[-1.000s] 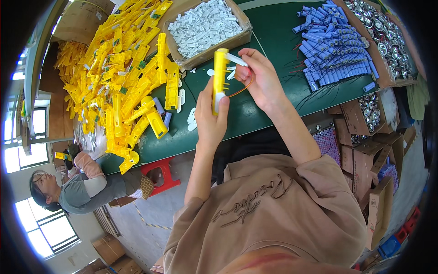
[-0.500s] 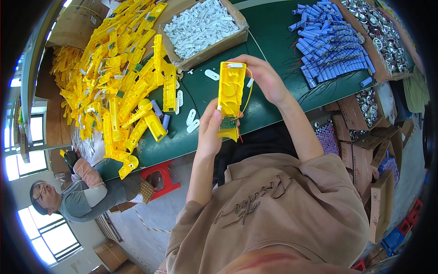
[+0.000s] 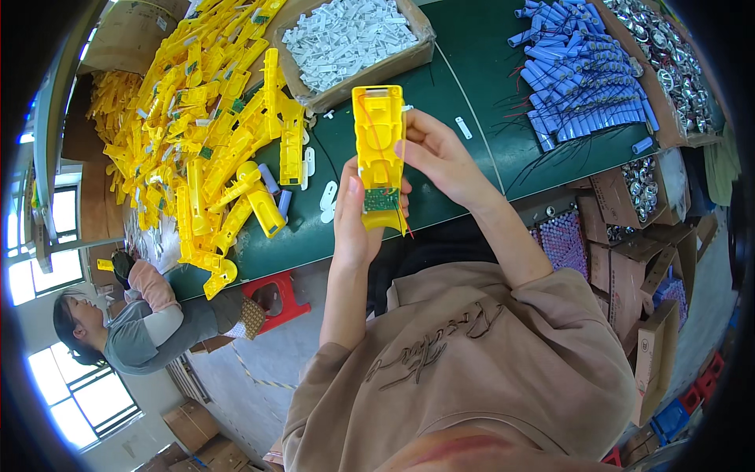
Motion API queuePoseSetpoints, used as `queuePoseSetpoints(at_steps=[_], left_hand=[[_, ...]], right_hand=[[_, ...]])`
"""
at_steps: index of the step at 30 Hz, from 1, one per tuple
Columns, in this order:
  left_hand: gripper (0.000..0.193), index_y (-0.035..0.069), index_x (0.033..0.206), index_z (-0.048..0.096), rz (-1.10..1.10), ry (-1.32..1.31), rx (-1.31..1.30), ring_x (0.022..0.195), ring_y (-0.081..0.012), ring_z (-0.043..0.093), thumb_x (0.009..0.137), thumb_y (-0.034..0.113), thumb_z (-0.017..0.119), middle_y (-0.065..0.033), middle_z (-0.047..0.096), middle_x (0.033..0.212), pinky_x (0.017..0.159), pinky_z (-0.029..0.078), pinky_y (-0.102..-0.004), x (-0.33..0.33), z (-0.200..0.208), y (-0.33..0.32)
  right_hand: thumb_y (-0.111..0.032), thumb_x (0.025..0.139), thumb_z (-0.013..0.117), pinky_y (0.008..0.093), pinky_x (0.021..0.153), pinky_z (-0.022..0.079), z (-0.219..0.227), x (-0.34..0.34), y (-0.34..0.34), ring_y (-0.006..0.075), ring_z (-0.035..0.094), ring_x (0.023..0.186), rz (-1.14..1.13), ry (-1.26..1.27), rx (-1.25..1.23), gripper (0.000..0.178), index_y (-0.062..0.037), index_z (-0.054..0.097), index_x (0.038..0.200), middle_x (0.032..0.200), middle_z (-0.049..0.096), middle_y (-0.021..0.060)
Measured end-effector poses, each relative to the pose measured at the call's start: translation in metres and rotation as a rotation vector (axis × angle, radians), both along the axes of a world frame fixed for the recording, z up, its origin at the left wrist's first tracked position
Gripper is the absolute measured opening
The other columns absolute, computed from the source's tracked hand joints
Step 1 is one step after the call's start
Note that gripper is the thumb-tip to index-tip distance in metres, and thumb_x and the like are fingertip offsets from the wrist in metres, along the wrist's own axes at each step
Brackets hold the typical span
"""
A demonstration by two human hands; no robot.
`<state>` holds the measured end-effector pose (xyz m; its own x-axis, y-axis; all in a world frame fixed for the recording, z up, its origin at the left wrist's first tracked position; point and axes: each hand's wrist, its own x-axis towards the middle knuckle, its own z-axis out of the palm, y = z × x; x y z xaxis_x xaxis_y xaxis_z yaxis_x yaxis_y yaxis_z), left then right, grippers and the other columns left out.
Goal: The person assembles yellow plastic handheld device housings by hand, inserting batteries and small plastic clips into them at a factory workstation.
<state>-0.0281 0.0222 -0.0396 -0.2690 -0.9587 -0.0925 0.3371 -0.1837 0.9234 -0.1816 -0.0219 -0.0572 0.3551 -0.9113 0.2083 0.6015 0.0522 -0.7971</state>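
Left grip (head view): clamped around the lower half of the yellow housing
Right grip: pinched on its right edge
Housing: ribbed plastic trough, hollow face showing, held up at the smooth green surface's edge
Circuit board: flat green rectangle near its lower end

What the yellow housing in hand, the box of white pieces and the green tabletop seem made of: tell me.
Yellow housing: probably moulded plastic, slightly glossy, with formed-in ribs.
Box: likely cardboard, matt brown, with thin folded walls.
Green tabletop: perhaps vinyl or rubber; its smooth, soft sheen leaves that open.
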Motion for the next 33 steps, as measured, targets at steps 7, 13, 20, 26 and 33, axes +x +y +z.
queuePoseSetpoints(at_steps=[7, 13, 20, 26, 33], left_hand=[[0.069, 0.005, 0.135, 0.024, 0.039, 0.048, 0.056, 0.081, -0.0203, 0.056, 0.090, 0.054, 0.042, -0.0166, 0.055, 0.096, 0.068, 0.048, -0.0326, -0.007, -0.014, 0.000], [0.074, 0.005, 0.142, 0.016, 0.004, 0.036, -0.025, 0.089, -0.0186, 0.054, 0.091, 0.051, 0.043, -0.0131, 0.052, 0.106, 0.075, 0.046, -0.0313, -0.011, -0.021, -0.001], [0.061, 0.000, 0.142, 0.021, 0.040, -0.106, -0.230, 0.100, -0.0176, 0.053, 0.095, 0.036, 0.038, -0.0116, 0.049, 0.122, 0.084, 0.043, -0.0302, -0.004, -0.010, -0.001], [0.062, 0.004, 0.143, 0.016, 0.120, -0.374, -0.281, 0.088, -0.0183, 0.057, 0.095, 0.037, 0.034, -0.0132, 0.053, 0.110, 0.076, 0.048, -0.0315, -0.005, -0.006, -0.001], [0.066, 0.007, 0.146, 0.006, 0.091, -0.232, -0.230, 0.085, -0.0189, 0.056, 0.095, 0.036, 0.036, -0.0142, 0.051, 0.111, 0.073, 0.049, -0.0316, -0.006, -0.002, -0.007]], right_hand=[[-0.005, 0.090, 0.050, 0.0223, 0.071, 0.046, 0.001, 0.003, 0.000, 0.0078, 0.057, 0.080, -0.208, 0.247, -0.080, 0.040, -0.0016, 0.032, 0.126, 0.090, 0.060, 0.0066], [-0.005, 0.089, 0.052, 0.0196, 0.058, 0.044, -0.003, 0.010, -0.004, 0.0061, 0.056, 0.071, -0.220, 0.115, 0.007, 0.048, -0.0050, 0.028, 0.130, 0.087, 0.062, 0.0085], [-0.015, 0.091, 0.055, 0.0182, 0.058, 0.044, 0.000, 0.010, -0.010, 0.0054, 0.057, 0.075, -0.081, 0.096, 0.046, 0.036, -0.0042, 0.043, 0.123, 0.091, 0.062, 0.0043], [-0.025, 0.093, 0.053, 0.0185, 0.049, 0.042, -0.001, 0.011, -0.012, 0.0043, 0.053, 0.062, -0.004, 0.224, -0.008, 0.025, -0.0025, 0.057, 0.103, 0.079, 0.060, 0.0005], [-0.029, 0.090, 0.058, 0.0192, 0.052, 0.041, 0.009, 0.002, -0.022, 0.0040, 0.052, 0.062, 0.136, 0.284, 0.034, 0.025, -0.0050, 0.059, 0.098, 0.078, 0.060, -0.0014]])
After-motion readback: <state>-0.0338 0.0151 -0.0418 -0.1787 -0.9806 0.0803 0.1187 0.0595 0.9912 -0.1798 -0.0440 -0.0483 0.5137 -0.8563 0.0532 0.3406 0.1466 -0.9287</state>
